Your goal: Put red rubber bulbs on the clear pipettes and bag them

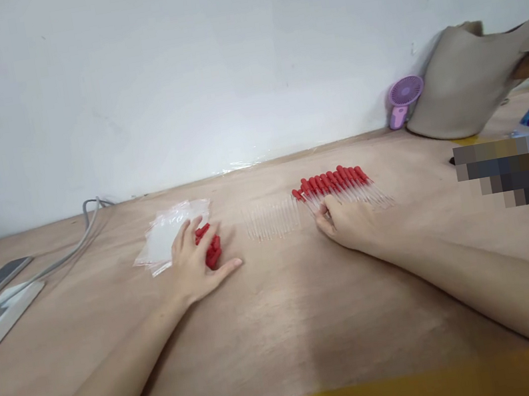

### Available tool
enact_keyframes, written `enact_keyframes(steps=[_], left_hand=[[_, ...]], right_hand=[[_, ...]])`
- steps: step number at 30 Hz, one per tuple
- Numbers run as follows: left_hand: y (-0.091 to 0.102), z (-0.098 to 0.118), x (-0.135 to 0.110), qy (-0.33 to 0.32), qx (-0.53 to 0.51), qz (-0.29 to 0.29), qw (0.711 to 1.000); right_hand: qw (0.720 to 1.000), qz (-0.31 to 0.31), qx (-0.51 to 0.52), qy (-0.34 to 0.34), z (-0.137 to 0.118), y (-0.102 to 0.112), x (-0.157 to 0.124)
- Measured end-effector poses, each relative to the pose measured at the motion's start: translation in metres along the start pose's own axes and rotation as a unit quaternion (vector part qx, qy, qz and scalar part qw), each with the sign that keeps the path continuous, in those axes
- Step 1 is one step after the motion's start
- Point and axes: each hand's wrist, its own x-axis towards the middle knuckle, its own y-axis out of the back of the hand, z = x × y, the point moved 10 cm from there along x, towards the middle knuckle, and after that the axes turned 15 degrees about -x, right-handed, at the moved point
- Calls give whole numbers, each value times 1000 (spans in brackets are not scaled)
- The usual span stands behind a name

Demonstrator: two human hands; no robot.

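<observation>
The table [267,333] carried the items under inspection, set out in a line from left to right in front of a pale wall [222,63].

The left hand [194,260] was over a small heap of red bulbs [214,255], palm down. Its fingers were spread and its thumb stood out toward the centre; the grip was released, with no bulb seen pinched. Part of the heap was hidden by the fingers. Just behind and to the left of that hand lay an overlapping stack of thin plastic sheets [162,235].

Between the hands, a row of clear tubes [272,220] lay side by side on the table, their ends roughly level.

The right hand [344,218] was at the near left side of a row of red-topped tubes [342,177], fingers curled and thumb close to the index finger. The leftmost of the row pointed down toward the fingertips. Whether this grip was grasping that tube or only resting against it could not be determined. The red heads faced the wall, and the clear stems slanted toward the near right.

At the far right, a purple fan [404,93] stood beside a beige bag [453,85]. At the far left were a white power strip [14,307] and a grey cable [80,244].
</observation>
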Motion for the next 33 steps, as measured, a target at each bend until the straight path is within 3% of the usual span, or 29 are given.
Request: enact_keyframes(steps=[3, 6, 19, 25, 33], left_hand=[[-7, -34, -3, 46, -34, -83, 995], [-17, -45, -2, 52, -44, -117, 991], [-49, -13, 34, 49, -146, -59, 986], [-61, -18, 51, 88, -187, -31, 978], [-45, -21, 43, 68, -196, -9, 978]], right_hand=[[1000, 10, 3, 12, -3, -2, -1], [999, 25, 5, 19, -4, -2, -1], [999, 30, 10, 26, -5, -4, -1], [1000, 9, 3, 24, -4, -6, -1], [999, 19, 14, 38, -8, -3, -1]])
